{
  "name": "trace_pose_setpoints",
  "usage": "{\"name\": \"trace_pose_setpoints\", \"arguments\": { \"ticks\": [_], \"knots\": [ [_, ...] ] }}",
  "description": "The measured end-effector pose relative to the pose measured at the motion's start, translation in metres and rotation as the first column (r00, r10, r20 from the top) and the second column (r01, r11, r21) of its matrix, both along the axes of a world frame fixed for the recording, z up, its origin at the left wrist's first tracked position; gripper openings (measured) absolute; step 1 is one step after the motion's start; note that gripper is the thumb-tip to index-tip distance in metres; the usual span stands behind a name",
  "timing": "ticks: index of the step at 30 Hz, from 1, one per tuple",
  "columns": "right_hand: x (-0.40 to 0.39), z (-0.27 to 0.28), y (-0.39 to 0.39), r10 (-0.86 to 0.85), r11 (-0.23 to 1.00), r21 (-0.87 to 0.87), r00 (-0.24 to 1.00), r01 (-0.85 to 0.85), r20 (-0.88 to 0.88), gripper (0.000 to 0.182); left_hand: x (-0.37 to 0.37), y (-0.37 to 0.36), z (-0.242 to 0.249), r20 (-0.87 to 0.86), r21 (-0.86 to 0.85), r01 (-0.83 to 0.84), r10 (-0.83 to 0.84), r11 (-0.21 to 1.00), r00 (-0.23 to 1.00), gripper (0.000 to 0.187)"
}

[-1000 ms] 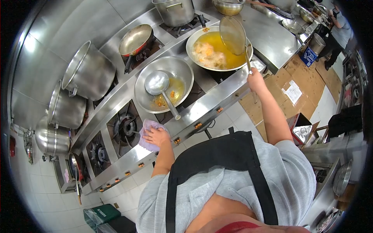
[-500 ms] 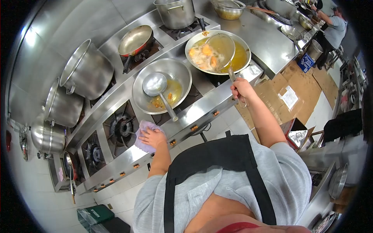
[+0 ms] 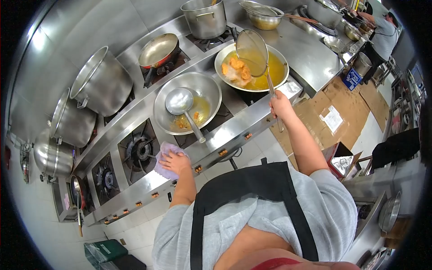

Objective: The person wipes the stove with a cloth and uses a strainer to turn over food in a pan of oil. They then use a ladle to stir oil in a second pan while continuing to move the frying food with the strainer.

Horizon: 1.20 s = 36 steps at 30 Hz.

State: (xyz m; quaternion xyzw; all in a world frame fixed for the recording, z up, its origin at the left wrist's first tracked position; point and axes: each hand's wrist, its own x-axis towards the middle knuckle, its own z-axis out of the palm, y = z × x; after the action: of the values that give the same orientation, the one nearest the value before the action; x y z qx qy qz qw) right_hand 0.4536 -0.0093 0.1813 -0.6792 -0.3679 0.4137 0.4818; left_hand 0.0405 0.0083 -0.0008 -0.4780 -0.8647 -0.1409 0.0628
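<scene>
My right hand (image 3: 280, 104) is closed round the handle of a round mesh strainer (image 3: 252, 51), raised and tilted over a wide pan of oil (image 3: 275, 72). Orange pieces (image 3: 237, 71) bubble with pale foam at the left side of that oil. My left hand (image 3: 175, 162) rests with fingers spread on a light purple cloth (image 3: 163, 170) at the stove's front edge. Between my hands and further back, a wide steel pan (image 3: 209, 92) holds a ladle (image 3: 179, 101), a little yellow oil and small orange bits.
Large steel pots (image 3: 105, 83) line the stove's left side. A red frying pan (image 3: 158, 50) and a tall pot (image 3: 204, 20) stand at the back. Bare burners (image 3: 138, 150) lie left of the cloth. Another person (image 3: 384, 38) works at the far right. Cardboard (image 3: 310, 114) covers the floor.
The strainer has come up out of the oil and tilted, with my right hand turned round its handle. The orange pieces show more clearly. My left hand stays on the cloth.
</scene>
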Motion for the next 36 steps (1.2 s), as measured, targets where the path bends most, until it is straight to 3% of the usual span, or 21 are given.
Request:
{"name": "trace_pose_setpoints", "arguments": {
  "ticks": [3,12,14,15,17,23,26,30,32,33,35,36],
  "knots": [
    [0.000,0.008,-0.009,-0.063,0.997,0.036,0.992,0.067,-0.106,0.047,-0.002,0.001,-0.005,0.000,0.028,0.011,-0.011,1.000,1.000,0.048],
    [0.017,0.007,-0.028,-0.043,0.996,0.077,0.993,0.052,-0.113,0.058,-0.002,0.002,-0.007,-0.016,0.042,0.005,-0.004,0.999,1.000,0.048],
    [0.025,0.006,-0.026,-0.039,0.999,0.018,0.989,0.037,0.141,0.055,-0.003,0.003,-0.009,-0.022,0.041,0.000,0.001,0.999,1.000,0.048],
    [0.034,-0.003,-0.023,-0.042,0.999,0.020,0.989,0.039,0.140,0.055,-0.003,0.005,-0.010,-0.027,0.042,-0.006,0.007,0.999,1.000,0.049],
    [0.046,-0.023,-0.014,-0.152,0.987,0.120,0.867,0.107,0.475,0.050,-0.003,0.005,-0.011,-0.024,0.053,-0.006,0.007,0.999,1.000,0.049],
    [0.049,-0.015,-0.023,-0.180,0.974,0.021,0.708,0.227,0.683,0.043,-0.002,0.004,-0.010,-0.016,0.055,-0.006,0.007,0.998,1.000,0.050],
    [0.052,-0.028,-0.022,-0.157,0.973,-0.011,0.691,0.232,0.705,0.043,0.000,0.000,-0.002,-0.004,0.038,0.000,0.000,0.999,1.000,0.051],
    [0.059,-0.060,-0.013,-0.182,0.980,0.070,0.707,0.184,0.683,0.041,-0.001,0.001,0.000,-0.006,-0.026,-0.006,0.006,1.000,1.000,0.051],
    [0.054,-0.051,-0.012,-0.135,0.989,0.018,0.870,0.144,0.474,0.031,-0.001,0.002,-0.001,-0.008,-0.011,-0.003,0.002,1.000,1.000,0.052],
    [0.052,-0.046,-0.014,-0.142,0.988,0.021,0.870,0.150,0.472,0.031,-0.001,0.002,-0.003,-0.007,0.000,-0.002,0.002,1.000,1.000,0.052],
    [0.035,-0.016,-0.022,-0.112,0.992,-0.041,0.975,0.122,0.192,0.019,-0.002,0.003,-0.008,-0.018,0.016,-0.002,0.002,1.000,1.000,0.052],
    [0.032,-0.009,-0.024,-0.115,0.991,-0.042,0.975,0.125,0.191,0.019,-0.002,0.004,-0.010,-0.028,0.031,-0.009,0.010,0.999,1.000,0.052]
  ]
}}
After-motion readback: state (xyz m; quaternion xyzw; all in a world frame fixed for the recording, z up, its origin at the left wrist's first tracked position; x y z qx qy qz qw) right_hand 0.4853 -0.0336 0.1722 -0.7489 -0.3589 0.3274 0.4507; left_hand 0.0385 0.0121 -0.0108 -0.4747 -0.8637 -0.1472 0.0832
